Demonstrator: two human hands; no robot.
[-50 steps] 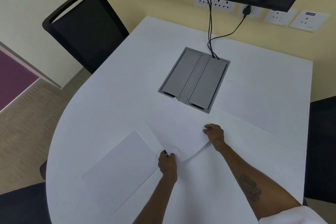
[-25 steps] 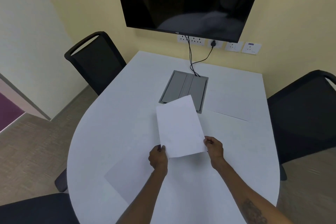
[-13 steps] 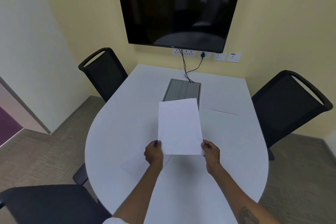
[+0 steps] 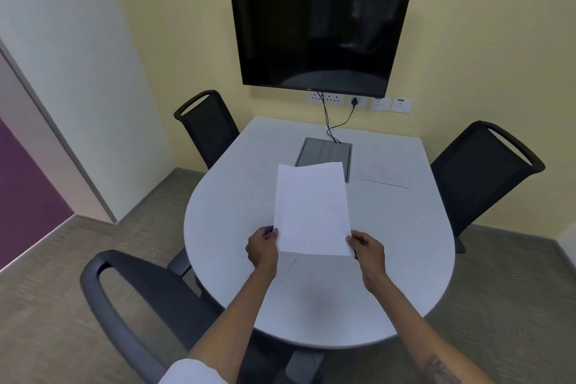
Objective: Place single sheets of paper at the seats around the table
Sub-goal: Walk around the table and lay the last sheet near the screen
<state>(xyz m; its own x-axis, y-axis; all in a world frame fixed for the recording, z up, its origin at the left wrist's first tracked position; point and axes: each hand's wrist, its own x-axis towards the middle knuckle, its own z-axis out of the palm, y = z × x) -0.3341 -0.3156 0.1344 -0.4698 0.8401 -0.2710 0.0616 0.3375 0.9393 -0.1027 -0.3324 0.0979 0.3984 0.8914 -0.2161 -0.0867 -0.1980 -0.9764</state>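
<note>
I hold a white sheet of paper [image 4: 311, 209] up above the white table [image 4: 237, 196], its long side pointing away from me. My left hand [image 4: 261, 248] pinches its lower left corner and my right hand [image 4: 367, 248] pinches its lower right corner. A second sheet [image 4: 385, 176] lies flat on the table in front of the far right chair [image 4: 477, 174]. The edge of a third sheet [image 4: 288, 271] shows faintly on the table below my hands, by the near left chair [image 4: 146, 299].
A black chair [image 4: 205, 125] stands at the far left of the table. A grey cable box [image 4: 324, 153] is set into the tabletop, with cables running up to wall sockets under a dark screen [image 4: 318, 37]. Carpeted floor surrounds the table.
I have lifted the sheet off the table with both hands and stepped back; the view now takes in the whole table and three chairs.
</note>
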